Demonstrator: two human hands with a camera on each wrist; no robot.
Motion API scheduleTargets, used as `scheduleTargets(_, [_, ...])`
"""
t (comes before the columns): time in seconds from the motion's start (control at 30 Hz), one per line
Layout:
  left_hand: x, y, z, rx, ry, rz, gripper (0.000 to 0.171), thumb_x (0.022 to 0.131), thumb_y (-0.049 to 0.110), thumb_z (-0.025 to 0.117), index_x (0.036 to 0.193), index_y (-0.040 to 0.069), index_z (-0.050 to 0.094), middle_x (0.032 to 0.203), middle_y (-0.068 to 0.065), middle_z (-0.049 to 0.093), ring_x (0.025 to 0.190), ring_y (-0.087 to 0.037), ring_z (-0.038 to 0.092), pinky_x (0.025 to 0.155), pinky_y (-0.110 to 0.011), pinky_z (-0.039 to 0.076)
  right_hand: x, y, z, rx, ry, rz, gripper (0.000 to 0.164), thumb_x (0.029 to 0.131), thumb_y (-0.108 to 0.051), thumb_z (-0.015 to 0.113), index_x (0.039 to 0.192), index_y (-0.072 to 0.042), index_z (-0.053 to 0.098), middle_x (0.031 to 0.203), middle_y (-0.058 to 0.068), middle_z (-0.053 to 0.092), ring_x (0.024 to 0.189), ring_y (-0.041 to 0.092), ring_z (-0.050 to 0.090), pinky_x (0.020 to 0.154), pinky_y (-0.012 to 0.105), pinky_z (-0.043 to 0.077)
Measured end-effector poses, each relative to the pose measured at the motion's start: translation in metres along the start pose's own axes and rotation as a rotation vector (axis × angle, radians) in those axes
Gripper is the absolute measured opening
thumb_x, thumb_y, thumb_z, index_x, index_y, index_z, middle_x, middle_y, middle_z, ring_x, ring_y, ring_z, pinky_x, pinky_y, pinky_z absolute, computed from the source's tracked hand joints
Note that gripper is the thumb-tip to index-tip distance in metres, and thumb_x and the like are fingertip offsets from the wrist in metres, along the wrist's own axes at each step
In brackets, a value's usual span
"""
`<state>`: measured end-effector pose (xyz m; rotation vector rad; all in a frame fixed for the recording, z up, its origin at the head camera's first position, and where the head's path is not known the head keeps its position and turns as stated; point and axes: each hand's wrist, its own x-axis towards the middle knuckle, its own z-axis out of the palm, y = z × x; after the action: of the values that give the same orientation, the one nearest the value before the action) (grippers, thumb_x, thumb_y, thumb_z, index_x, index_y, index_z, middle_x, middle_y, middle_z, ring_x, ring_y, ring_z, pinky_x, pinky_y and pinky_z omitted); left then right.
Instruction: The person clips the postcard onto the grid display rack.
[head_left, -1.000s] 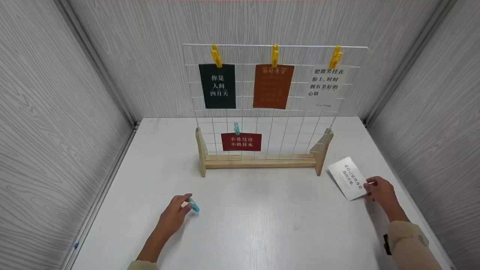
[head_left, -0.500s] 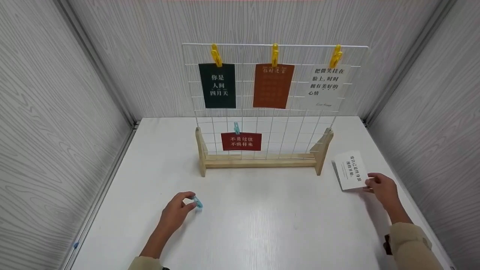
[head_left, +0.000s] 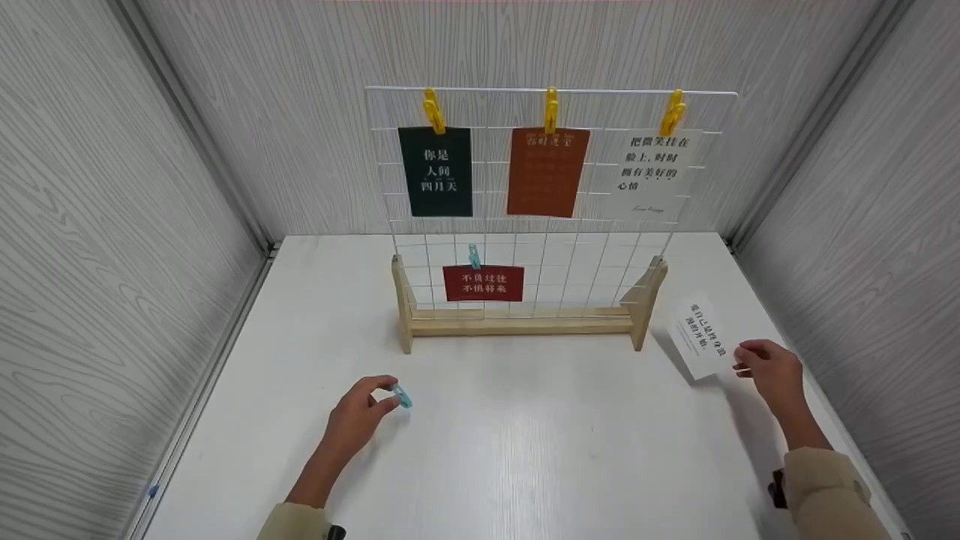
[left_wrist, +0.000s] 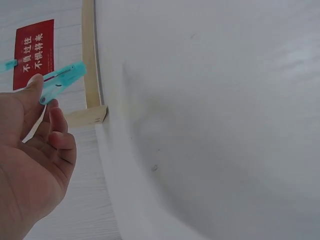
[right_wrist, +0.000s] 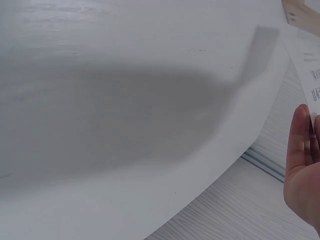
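My left hand (head_left: 356,416) pinches a light blue clothespin (head_left: 402,395) between thumb and fingertips, over the left part of the table. In the left wrist view the clothespin (left_wrist: 62,81) points away from the thumb, its jaws together. At the right, my right hand (head_left: 772,371) pinches a white card (head_left: 699,337) with black Chinese writing by its right edge. The card is tilted and casts a shadow on the table. The right wrist view shows only part of this card (right_wrist: 309,65) beside the fingers.
A white wire grid in a wooden stand (head_left: 521,328) stands at the back. Yellow clips hold a green card (head_left: 439,195), an orange card (head_left: 546,180) and a white card (head_left: 649,195) on it. A blue clip (head_left: 474,256) holds a red card (head_left: 484,292) lower down.
My right hand has lifted the white card off the table, turning it and moving slightly away from me. My left hand has moved a little forward and right with the clothespin.
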<state>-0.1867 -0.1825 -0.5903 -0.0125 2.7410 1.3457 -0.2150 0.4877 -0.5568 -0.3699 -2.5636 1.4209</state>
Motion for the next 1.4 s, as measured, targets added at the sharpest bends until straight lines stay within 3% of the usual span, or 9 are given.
scheduleTargets(0.3, [0.007,0.014,0.002,0.001,-0.017,-0.002,0.033,0.096,0.026,0.068,0.129,0.024,0.065,0.121,0.007,0.064,0.082,-0.017,0.051,0.064,-0.031,0.044,-0.002,-0.018,-0.009,-0.005,0.069,0.038,0.035,0.103,-0.021,0.057,0.124,0.007,0.058,0.090,-0.007,0.065,0.078,0.003,0.068,0.071,0.017,0.057])
scheduleTargets(0.43, [0.009,0.021,0.003,-0.004,-0.022,0.006,0.033,0.096,0.025,0.070,0.128,0.023,0.066,0.120,0.007,0.066,0.082,-0.017,0.052,0.066,-0.031,0.045,-0.005,-0.029,-0.011,0.001,0.087,0.045,0.033,0.103,-0.023,0.058,0.123,0.004,0.059,0.094,0.000,0.066,0.081,0.008,0.070,0.072,0.016,0.056])
scheduleTargets(0.73, [0.014,0.038,0.008,-0.003,-0.025,0.061,0.034,0.094,0.023,0.072,0.128,0.020,0.067,0.118,0.007,0.068,0.085,-0.017,0.053,0.070,-0.032,0.046,-0.013,-0.051,-0.015,0.005,0.100,0.013,0.035,0.102,-0.031,0.061,0.123,-0.002,0.062,0.096,-0.004,0.066,0.083,0.007,0.069,0.075,0.013,0.054])
scheduleTargets(0.97, [0.022,0.055,0.014,-0.012,-0.045,0.118,0.036,0.093,0.021,0.073,0.129,0.018,0.068,0.118,0.005,0.068,0.086,-0.016,0.055,0.071,-0.032,0.047,-0.013,-0.065,-0.008,0.066,0.110,-0.113,0.032,0.097,-0.020,0.068,0.115,0.007,0.065,0.086,-0.006,0.069,0.075,0.005,0.069,0.070,0.015,0.056])
scheduleTargets(1.1, [0.028,0.072,0.019,-0.014,-0.063,0.133,0.035,0.093,0.021,0.073,0.128,0.022,0.068,0.117,0.006,0.068,0.088,-0.017,0.056,0.074,-0.031,0.050,-0.014,-0.074,0.000,0.005,0.070,-0.170,0.032,0.099,-0.023,0.066,0.115,0.005,0.066,0.091,-0.005,0.069,0.077,0.004,0.068,0.070,0.015,0.055])
scheduleTargets(1.4, [0.040,0.109,0.031,-0.016,-0.061,0.233,0.030,0.095,0.024,0.072,0.124,0.024,0.067,0.116,0.007,0.068,0.083,-0.016,0.055,0.071,-0.032,0.049,-0.010,-0.097,0.028,-0.113,-0.023,-0.287,0.024,0.100,-0.024,0.065,0.108,-0.001,0.069,0.099,0.013,0.070,0.080,0.012,0.065,0.069,0.017,0.054])
